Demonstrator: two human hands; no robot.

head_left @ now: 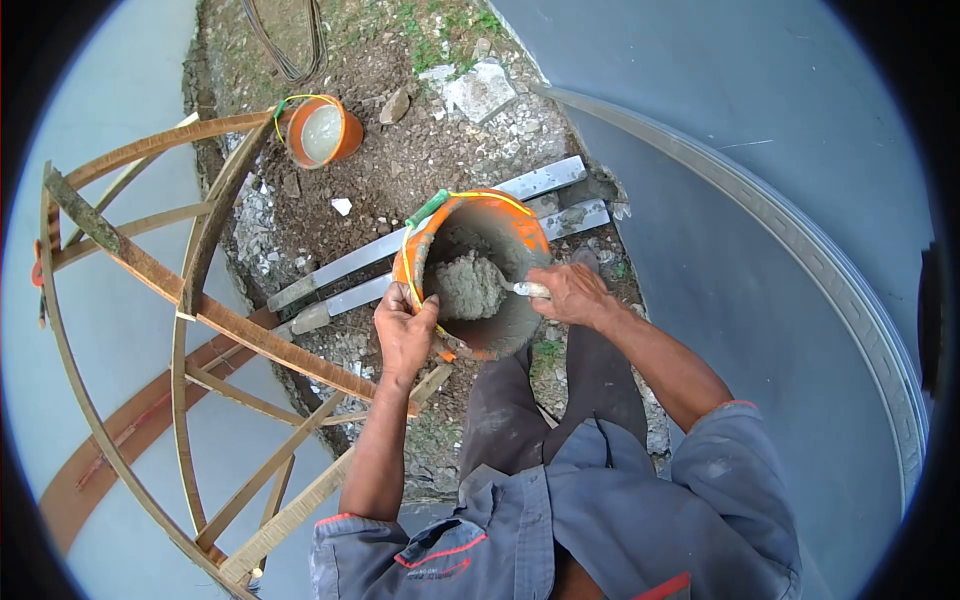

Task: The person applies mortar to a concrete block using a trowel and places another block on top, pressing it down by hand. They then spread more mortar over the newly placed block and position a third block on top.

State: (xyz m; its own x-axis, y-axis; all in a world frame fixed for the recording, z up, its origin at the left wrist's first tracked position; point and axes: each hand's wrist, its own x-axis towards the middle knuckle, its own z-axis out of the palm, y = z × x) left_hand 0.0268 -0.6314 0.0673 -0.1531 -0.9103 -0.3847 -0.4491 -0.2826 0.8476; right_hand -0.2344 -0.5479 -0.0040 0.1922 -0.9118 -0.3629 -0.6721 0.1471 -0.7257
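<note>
My left hand [405, 335] grips the near left rim of an orange bucket [535, 232], thumb over the edge. The bucket is tilted so that its inside faces me; a yellow handle with a green grip [428, 208] lies along its far rim. In my right hand [572, 295] is the pale handle of a trowel [528, 289], reaching in over the right rim. Grey mortar [472, 287] is heaped on the trowel inside the bucket and hides its blade. More mortar is smeared on the bucket's inner wall.
Two metal straightedges [350, 265] lie across the rubble behind the bucket. A second orange bucket [350, 135] with greyish liquid stands farther back. Wooden scaffolding [250, 335] is close on my left, a grey wall [740, 300] on my right. Stones and a broken slab [480, 92] lie beyond.
</note>
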